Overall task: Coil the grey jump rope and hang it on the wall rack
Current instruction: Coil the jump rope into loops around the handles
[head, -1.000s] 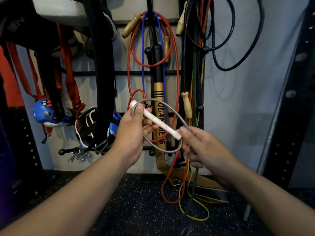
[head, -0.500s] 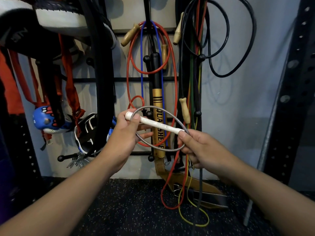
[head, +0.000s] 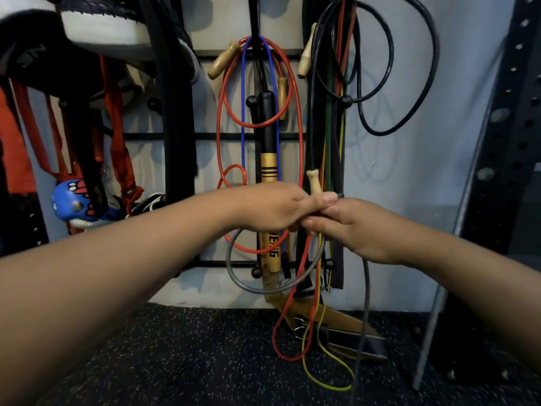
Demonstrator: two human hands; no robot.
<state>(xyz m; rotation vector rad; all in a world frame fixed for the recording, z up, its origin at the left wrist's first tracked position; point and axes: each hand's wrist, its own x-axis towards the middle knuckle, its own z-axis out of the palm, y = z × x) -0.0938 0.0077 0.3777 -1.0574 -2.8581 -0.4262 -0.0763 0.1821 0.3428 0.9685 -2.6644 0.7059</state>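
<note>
**Hands meet over grey rope**

The left hand (head: 272, 206) and right hand (head: 351, 227) touch in front of the wall rack (head: 205, 136), both with fingers closed on the grey rope (head: 243, 284). One loop hangs below the hands; a loose length drops from the right hand to the floor (head: 190, 356).

The only lettering I can make out runs lengthwise in black capitals down the gold bat (head: 269, 171) hanging on the wall rack (head: 205, 136) in front of me. My left hand (head: 272, 208) covers the upper part of the word, so just the ending shows below it, reading something like "ENG". Above my hand the bat carries dark bands, no letters. A pale mark on the black pad (head: 26, 58) at upper left is too blurred to read.
</note>
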